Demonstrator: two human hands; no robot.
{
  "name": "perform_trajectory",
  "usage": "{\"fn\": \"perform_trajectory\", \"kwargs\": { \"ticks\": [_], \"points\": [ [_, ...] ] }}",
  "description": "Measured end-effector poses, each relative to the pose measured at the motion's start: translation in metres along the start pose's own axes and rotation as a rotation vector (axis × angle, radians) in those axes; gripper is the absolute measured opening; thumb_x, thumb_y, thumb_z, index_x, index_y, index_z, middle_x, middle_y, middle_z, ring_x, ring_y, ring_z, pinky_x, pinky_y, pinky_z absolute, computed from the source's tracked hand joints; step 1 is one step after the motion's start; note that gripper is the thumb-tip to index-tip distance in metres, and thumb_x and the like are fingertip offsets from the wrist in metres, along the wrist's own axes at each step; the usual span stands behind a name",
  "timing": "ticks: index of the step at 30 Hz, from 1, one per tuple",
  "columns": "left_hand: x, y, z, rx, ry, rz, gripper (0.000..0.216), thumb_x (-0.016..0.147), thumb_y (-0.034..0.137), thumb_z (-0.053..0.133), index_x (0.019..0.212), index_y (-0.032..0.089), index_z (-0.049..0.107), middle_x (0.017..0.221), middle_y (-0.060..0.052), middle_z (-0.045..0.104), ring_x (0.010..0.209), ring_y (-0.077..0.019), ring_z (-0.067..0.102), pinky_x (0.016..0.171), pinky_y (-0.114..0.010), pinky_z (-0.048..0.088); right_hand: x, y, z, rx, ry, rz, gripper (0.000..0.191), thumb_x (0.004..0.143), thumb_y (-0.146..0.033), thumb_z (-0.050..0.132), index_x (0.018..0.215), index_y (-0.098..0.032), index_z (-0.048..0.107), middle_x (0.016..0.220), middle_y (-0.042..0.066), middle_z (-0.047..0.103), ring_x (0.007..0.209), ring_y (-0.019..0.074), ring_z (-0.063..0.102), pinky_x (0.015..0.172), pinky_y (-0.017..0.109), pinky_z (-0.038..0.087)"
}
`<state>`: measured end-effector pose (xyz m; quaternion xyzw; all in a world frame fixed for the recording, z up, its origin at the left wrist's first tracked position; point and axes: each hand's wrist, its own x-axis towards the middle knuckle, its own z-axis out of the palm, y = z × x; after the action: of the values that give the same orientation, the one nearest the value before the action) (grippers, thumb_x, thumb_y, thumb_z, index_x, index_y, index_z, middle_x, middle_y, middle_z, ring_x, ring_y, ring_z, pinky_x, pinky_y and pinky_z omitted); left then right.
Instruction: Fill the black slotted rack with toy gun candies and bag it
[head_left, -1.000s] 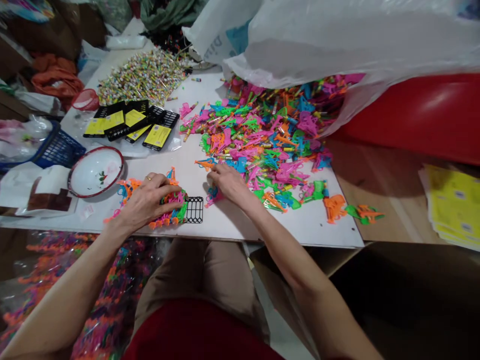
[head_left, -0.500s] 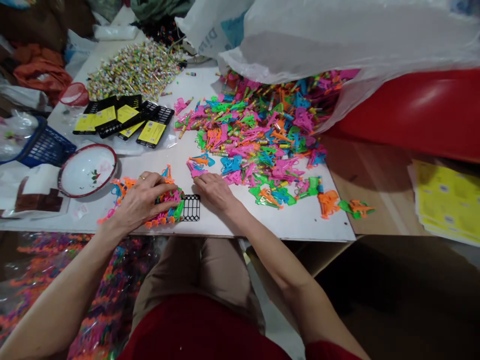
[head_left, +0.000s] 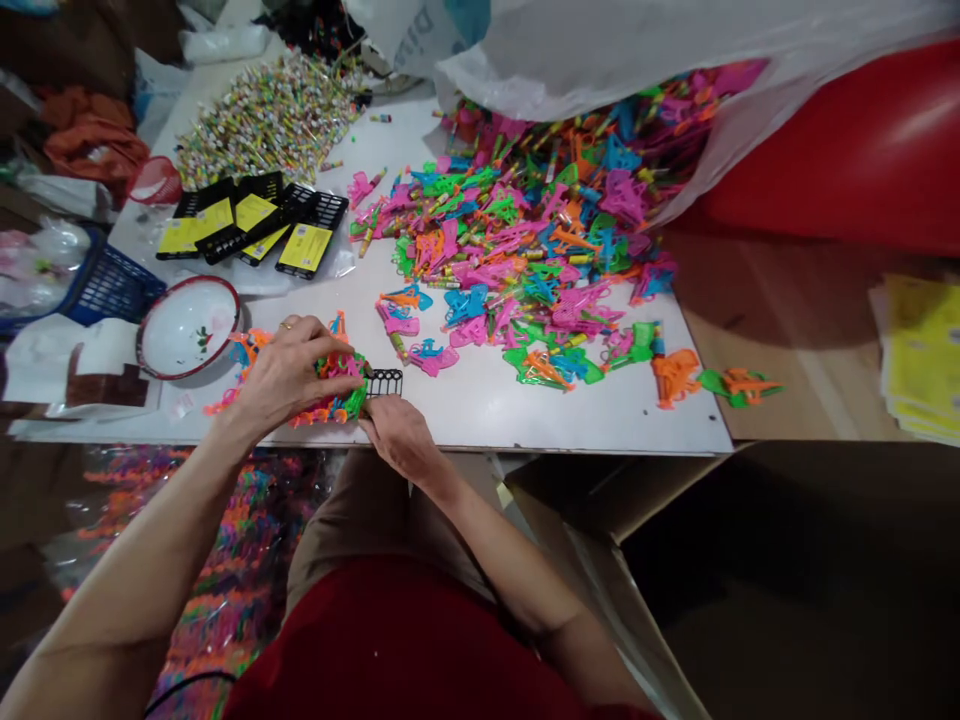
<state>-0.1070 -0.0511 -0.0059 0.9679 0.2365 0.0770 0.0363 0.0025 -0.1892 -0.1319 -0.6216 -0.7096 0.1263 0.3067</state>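
My left hand (head_left: 294,368) lies over a row of small plastic toy guns (head_left: 339,372) in pink, green, orange and blue, its fingers curved onto them. The toys stand packed in a black plastic rack (head_left: 386,381), whose bare grid shows at the right end. My right hand (head_left: 401,432) is at the front right of the rack, fingertips drawn together against the green toys at the end of the row. What those fingertips hold is hidden. A pink and blue toy gun (head_left: 433,357) lies loose just behind my right hand.
A large heap of toy guns (head_left: 517,240) spills from a white sack (head_left: 600,60). Black racks with yellow labels (head_left: 306,248), an enamel bowl (head_left: 187,325), a blue basket (head_left: 120,285) and a pile of small tubes (head_left: 262,120) stand left. Yellow sheets (head_left: 926,350) lie at right.
My right hand has moved left and toward me, from beside the loose toys to the rack's end, uncovering a pink and blue toy gun. My left hand stays over the row. The view has shifted slightly.
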Motion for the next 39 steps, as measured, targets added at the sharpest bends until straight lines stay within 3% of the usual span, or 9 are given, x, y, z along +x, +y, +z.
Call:
{"fn": "perform_trajectory", "kwargs": {
  "ticks": [6,10,14,18,23,26,29,33,39],
  "points": [
    [-0.006,0.005,0.001,0.004,0.036,0.018,0.042,0.081,0.057,0.062,0.101,0.021,0.067,0.090,-0.006,0.054,0.091,-0.0239,0.052,0.085,-0.038,0.045,0.003,0.008,-0.009,0.040,-0.093,-0.046,0.014,0.097,-0.019,0.044,0.102,-0.016,0.056,0.096,0.008,0.062,0.093,0.0201,0.055,0.083,0.031,0.047],
    [-0.007,0.000,0.002,-0.022,0.014,0.032,0.042,0.082,0.058,0.060,0.103,0.022,0.067,0.091,-0.007,0.055,0.091,-0.0245,0.053,0.086,-0.040,0.045,0.010,0.051,-0.070,0.080,-0.029,0.076,0.024,0.096,-0.017,0.042,0.118,-0.016,0.054,0.109,0.008,0.061,0.101,0.0177,0.054,0.087,0.028,0.045],
    [-0.006,-0.001,0.003,-0.022,0.021,0.038,0.040,0.082,0.055,0.062,0.101,0.021,0.068,0.091,-0.007,0.055,0.091,-0.0249,0.053,0.086,-0.040,0.044,0.036,0.105,-0.133,-0.308,0.004,0.381,0.030,0.093,-0.010,0.037,0.112,-0.011,0.060,0.112,0.016,0.058,0.105,0.0257,0.052,0.085,0.036,0.043],
    [-0.006,0.002,0.002,-0.007,0.020,0.020,0.037,0.082,0.053,0.062,0.099,0.020,0.068,0.090,-0.007,0.055,0.091,-0.0246,0.053,0.086,-0.039,0.044,0.053,0.136,-0.153,-0.537,-0.072,0.400,0.032,0.092,-0.007,0.034,0.105,-0.007,0.063,0.114,0.021,0.057,0.110,0.0303,0.049,0.088,0.040,0.040],
    [-0.003,0.002,0.005,0.011,0.012,-0.045,0.033,0.082,0.048,0.065,0.100,0.021,0.068,0.090,-0.006,0.055,0.092,-0.0238,0.052,0.085,-0.036,0.044,0.043,0.132,-0.152,-0.390,0.094,0.459,0.026,0.091,-0.013,0.043,0.104,-0.010,0.065,0.103,0.017,0.063,0.098,0.0273,0.054,0.080,0.036,0.041],
    [0.001,0.000,0.007,0.028,0.025,-0.103,0.035,0.081,0.050,0.065,0.099,0.020,0.068,0.092,-0.006,0.054,0.093,-0.0246,0.051,0.086,-0.038,0.044,0.035,0.104,-0.131,0.043,0.284,0.439,0.020,0.088,-0.028,0.057,0.099,-0.016,0.068,0.089,0.008,0.066,0.075,0.0189,0.055,0.068,0.029,0.041],
    [0.003,-0.002,0.008,0.030,0.034,-0.133,0.035,0.081,0.049,0.066,0.100,0.020,0.068,0.092,-0.006,0.054,0.092,-0.0245,0.052,0.087,-0.039,0.043,0.034,0.068,-0.086,0.509,0.403,0.389,0.023,0.080,-0.038,0.065,0.092,-0.019,0.071,0.082,0.003,0.064,0.062,0.0130,0.049,0.059,0.025,0.039],
    [0.002,-0.001,0.008,0.029,0.053,-0.126,0.035,0.081,0.048,0.067,0.102,0.019,0.068,0.093,-0.006,0.054,0.093,-0.0242,0.052,0.086,-0.037,0.044,0.040,0.042,-0.043,0.851,0.428,0.534,0.025,0.069,-0.042,0.070,0.066,-0.018,0.063,0.062,-0.004,0.050,0.055,0.0111,0.041,0.054,0.025,0.035],
    [0.003,0.001,0.008,-0.016,0.083,-0.128,0.032,0.081,0.045,0.067,0.102,0.020,0.068,0.092,-0.006,0.055,0.093,-0.0238,0.051,0.083,-0.037,0.044,0.048,0.034,-0.044,0.843,0.344,0.503,0.026,0.077,-0.044,0.063,0.079,-0.019,0.059,0.067,-0.001,0.058,0.063,0.0153,0.053,0.063,0.028,0.043]
  ]
}}
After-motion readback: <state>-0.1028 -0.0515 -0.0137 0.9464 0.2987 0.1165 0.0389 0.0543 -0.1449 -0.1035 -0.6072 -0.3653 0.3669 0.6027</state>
